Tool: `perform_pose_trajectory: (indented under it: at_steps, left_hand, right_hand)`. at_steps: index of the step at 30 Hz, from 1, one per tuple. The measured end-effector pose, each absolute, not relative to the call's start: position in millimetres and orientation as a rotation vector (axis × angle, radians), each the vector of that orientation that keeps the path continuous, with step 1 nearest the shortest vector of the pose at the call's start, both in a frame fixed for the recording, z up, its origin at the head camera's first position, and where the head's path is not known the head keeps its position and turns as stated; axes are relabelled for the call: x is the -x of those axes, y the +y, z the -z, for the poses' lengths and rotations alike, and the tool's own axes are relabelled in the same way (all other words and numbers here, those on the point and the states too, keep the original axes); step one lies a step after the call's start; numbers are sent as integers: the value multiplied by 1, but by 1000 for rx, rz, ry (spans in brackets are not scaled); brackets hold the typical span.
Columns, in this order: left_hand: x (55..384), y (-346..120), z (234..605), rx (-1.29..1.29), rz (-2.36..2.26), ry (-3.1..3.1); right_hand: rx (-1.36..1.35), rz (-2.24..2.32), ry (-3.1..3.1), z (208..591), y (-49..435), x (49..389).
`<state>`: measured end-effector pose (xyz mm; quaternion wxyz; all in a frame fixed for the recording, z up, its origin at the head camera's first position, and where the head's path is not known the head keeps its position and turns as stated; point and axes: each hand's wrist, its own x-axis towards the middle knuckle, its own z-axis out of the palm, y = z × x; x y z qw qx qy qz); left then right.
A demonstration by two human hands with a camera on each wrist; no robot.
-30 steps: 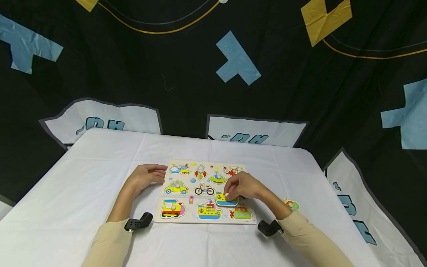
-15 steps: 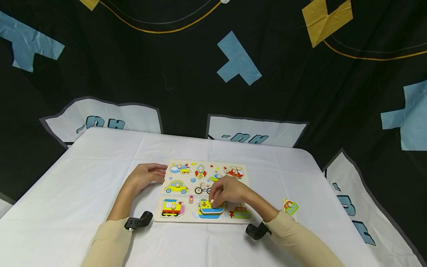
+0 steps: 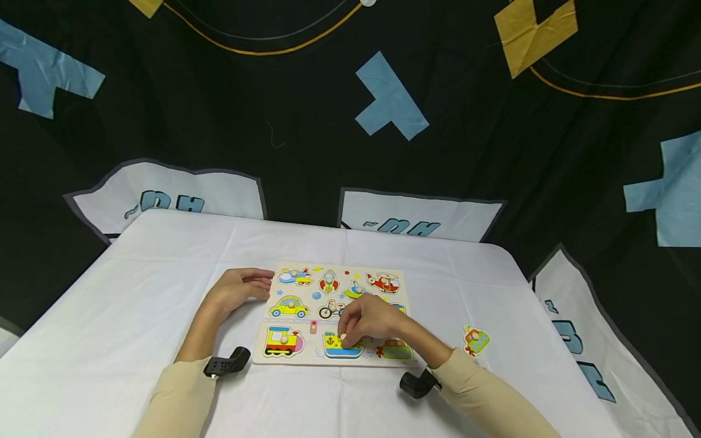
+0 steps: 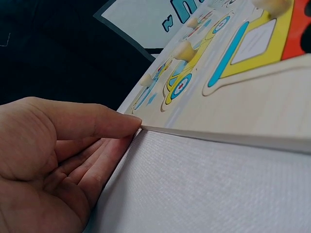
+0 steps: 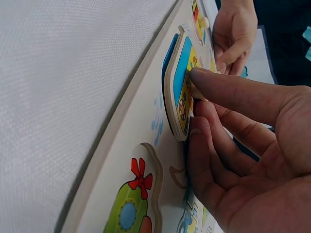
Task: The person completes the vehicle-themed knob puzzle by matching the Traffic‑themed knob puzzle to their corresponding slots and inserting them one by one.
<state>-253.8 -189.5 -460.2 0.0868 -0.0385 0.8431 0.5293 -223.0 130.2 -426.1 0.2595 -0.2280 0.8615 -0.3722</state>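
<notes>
My right hand (image 3: 369, 319) pinches the small wooden knob (image 5: 198, 94) of a yellow-and-blue boat puzzle piece (image 3: 335, 350). The boat piece lies over the boat-shaped recess in the bottom row of the wooden puzzle board (image 3: 314, 356). In the right wrist view its edge stands a little above the board, with a dark gap along one side. My left hand (image 3: 235, 291) rests at the board's left edge, thumb tip (image 4: 133, 124) touching the edge and the other fingers loosely bent beside it.
A loose green submarine piece (image 3: 476, 340) lies on the white tablecloth (image 3: 296, 401) right of the board. The submarine recess (image 3: 395, 349) shows its printed picture. Knobbed pieces, including a train (image 3: 282, 342), car (image 3: 289, 307) and helicopter (image 3: 383, 282), sit in the board.
My right hand has carried the boat piece left and toward me, from the board's right side onto the boat recess, and lowered it there. My left hand has stayed put.
</notes>
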Motion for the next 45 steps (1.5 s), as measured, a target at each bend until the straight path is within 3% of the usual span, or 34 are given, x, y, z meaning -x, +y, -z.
perform_pose_trajectory:
  at_steps: [45]
  left_hand:
    - [254,-190,461,84,-1602,2492]
  right_hand:
    - [644,1009,2297,426,133,223]
